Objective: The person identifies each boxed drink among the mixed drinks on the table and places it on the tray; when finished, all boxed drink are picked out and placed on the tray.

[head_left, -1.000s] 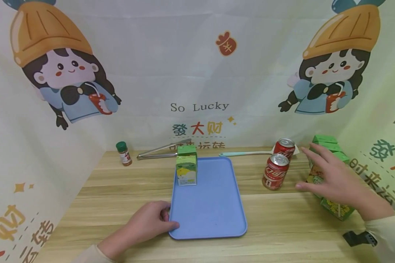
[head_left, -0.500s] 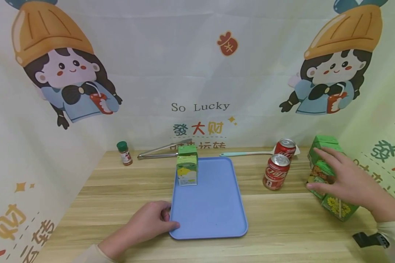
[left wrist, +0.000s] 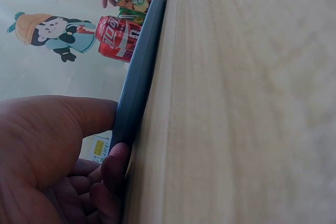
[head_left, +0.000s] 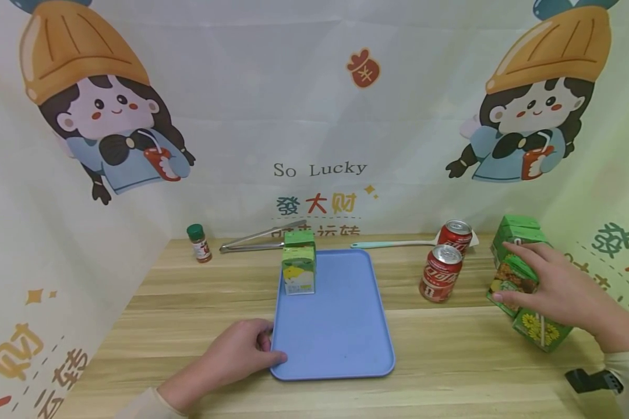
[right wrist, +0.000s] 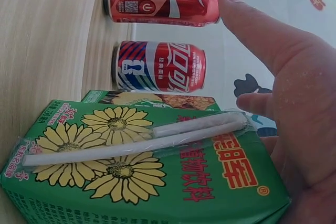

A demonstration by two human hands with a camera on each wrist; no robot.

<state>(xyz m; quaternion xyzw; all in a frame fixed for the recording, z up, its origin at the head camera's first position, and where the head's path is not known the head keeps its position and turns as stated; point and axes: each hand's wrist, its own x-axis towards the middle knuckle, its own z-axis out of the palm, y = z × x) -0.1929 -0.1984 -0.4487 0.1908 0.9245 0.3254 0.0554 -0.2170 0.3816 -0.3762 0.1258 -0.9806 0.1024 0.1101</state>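
My left hand (head_left: 245,350) pinches the left rim of a blue tray (head_left: 340,343) near its front corner, thumb on top and fingers beneath, as the left wrist view shows. Two small green-and-yellow drink cartons (head_left: 299,276) stand one behind the other in the tray's back left corner. At the right, my right hand (head_left: 563,291) is held over a group of green drink cartons, thumb and fingers spread about the top of the middle carton (head_left: 509,285). The nearest carton (right wrist: 105,166) carries yellow flowers and a wrapped white straw. Another green carton (head_left: 521,227) stands behind.
Two red cola cans (head_left: 440,274) stand between tray and cartons, one behind the other. A spatula with a mint handle (head_left: 393,244), metal tongs (head_left: 257,240) and a green-capped spice jar (head_left: 199,244) lie or stand along the back near the printed cloth (head_left: 230,116).
My right hand has shifted slightly right and lower over the green cartons, uncovering more of the middle one. My left hand and the tray stay in place.
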